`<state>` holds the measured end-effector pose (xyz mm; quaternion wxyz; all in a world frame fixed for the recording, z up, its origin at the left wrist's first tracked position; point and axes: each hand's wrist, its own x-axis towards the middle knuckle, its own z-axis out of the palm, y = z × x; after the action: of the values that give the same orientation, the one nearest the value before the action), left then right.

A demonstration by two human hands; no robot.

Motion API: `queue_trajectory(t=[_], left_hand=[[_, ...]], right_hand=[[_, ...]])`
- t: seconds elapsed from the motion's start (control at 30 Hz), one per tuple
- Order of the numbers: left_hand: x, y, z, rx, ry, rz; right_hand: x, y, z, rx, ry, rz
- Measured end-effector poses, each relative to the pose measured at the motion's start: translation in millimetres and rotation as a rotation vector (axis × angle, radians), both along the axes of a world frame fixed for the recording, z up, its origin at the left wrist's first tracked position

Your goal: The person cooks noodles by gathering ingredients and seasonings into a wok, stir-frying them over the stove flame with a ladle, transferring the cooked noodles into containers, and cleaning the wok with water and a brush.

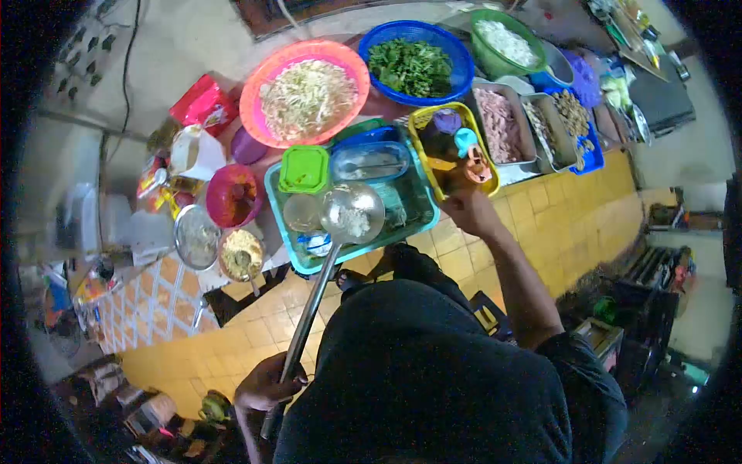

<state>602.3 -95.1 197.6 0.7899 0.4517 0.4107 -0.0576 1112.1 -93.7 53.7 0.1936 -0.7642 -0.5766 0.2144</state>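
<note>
My left hand (267,384) is wrapped round the long metal handle of a ladle (313,298). The bowl of the ladle hangs over a turquoise tray (272,209) and holds some white stuff. At the near side of a yellow basin (495,147), my right hand (468,207) has its fingers closed, next to a small orange-brown cup (477,165); what it grips is hard to make out. A light-blue cup (465,142) and a purple cup (447,121) lie in that basin. The tray carries a green-lidded box (304,168) and a clear container (369,161).
Behind stand a pink basin (249,104) of shredded cabbage, a blue basket (468,73) of green leaves and a green basin (533,58) of white pieces. Metal trays (529,151) with meat stand right. A red bowl (220,205) and a bowl of yellowish paste (241,255) sit left.
</note>
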Motion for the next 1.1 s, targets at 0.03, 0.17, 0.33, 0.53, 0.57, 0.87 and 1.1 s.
queue_trajectory(t=[0.03, 0.17, 0.33, 0.53, 0.57, 0.87, 1.1], left_hand=[[1.2, 5.6, 2.0, 0.0, -0.01, -0.015], [22.8, 18.6, 3.6, 0.284, -0.032, -0.255], [78.8, 8.1, 19.6, 0.12, -0.005, 0.0], [174.1, -11.6, 18.7, 0.076, 0.041, 0.225], [184.8, -17.7, 11.4, 0.166, 0.023, 0.198], [254.7, -49.8, 25.8, 0.111, 0.046, 0.435], [256.5, -53.5, 8.4, 0.153, 0.041, 0.329]], right_hand=[[20.0, -18.9, -3.6, 0.023, -0.022, -0.026], [101.3, -34.9, 8.6, 0.138, 0.517, -0.62], [164.2, 88.7, -8.8, 0.336, 0.364, 0.072], [144.8, 180.6, -40.4, -0.138, 0.305, 0.487], [143.4, 182.2, -56.1, -0.059, 0.291, 0.503], [115.8, 185.1, 65.4, 0.32, 0.192, 0.639], [92.8, 188.1, 107.6, 0.245, -0.757, 0.894]])
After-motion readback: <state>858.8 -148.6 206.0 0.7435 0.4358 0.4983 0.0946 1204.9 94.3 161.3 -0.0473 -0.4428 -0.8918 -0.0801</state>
